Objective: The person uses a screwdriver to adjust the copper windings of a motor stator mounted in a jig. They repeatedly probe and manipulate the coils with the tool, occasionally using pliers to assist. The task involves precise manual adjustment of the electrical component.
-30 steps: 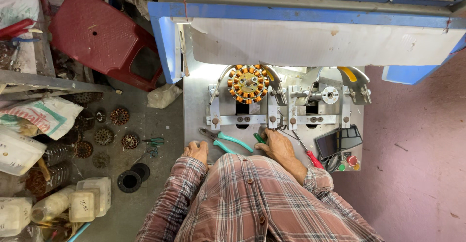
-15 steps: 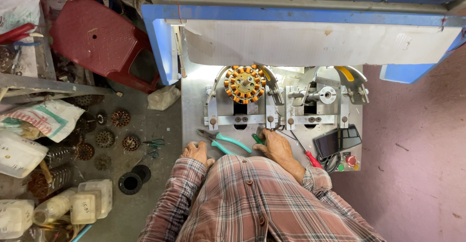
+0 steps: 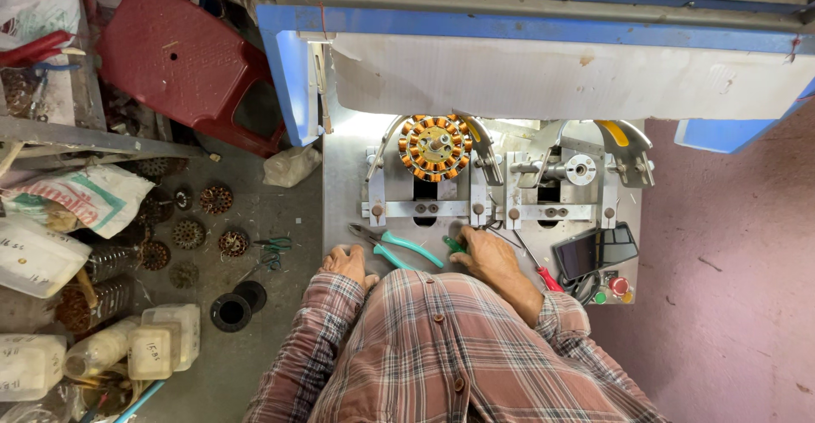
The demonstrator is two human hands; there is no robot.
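Note:
My left hand (image 3: 344, 263) rests flat on the near edge of the metal work plate (image 3: 340, 194), holding nothing, just left of a pair of teal-handled pliers (image 3: 399, 246). My right hand (image 3: 486, 256) lies on the plate with its fingers closed on a small green-handled tool (image 3: 452, 243). Beyond both hands a round stator with copper windings (image 3: 435, 145) sits on the left spindle of the winding machine. The right spindle (image 3: 581, 168) carries nothing. My plaid sleeves hide both wrists.
A red-handled screwdriver (image 3: 546, 277), a dark phone (image 3: 594, 252) and red and green buttons (image 3: 618, 287) lie right of my right hand. On the floor at left are several bare stators (image 3: 188, 233), scissors (image 3: 270, 252), plastic jars (image 3: 161, 347) and a red stool (image 3: 182, 62).
Both hands stay almost where they were. The view has shifted slightly, and nothing has been picked up or let go.

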